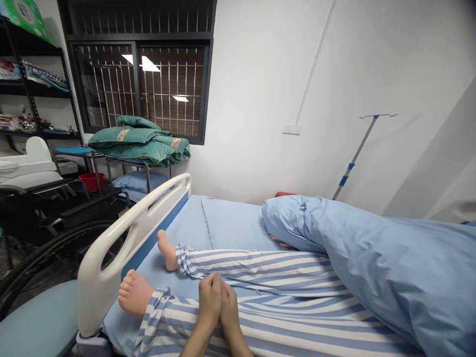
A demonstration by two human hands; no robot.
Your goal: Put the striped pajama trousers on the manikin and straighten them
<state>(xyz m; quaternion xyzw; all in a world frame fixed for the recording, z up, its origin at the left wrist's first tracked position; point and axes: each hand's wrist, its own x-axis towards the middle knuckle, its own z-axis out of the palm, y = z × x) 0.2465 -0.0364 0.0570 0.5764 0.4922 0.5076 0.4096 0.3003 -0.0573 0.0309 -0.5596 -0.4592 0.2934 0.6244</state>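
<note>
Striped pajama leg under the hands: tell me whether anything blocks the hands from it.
Nothing visible stands between the left hand, the right hand and the striped pajama leg; both hands sit pressed together directly over it.

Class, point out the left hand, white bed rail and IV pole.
left hand point(209, 300): head view, back of hand
white bed rail point(148, 202): head view, top bar
IV pole point(355, 155): head view, shaft

And here we are: our left hand point(208, 300) and right hand point(229, 311) pressed together, forearms angling in (both bare)!
</note>
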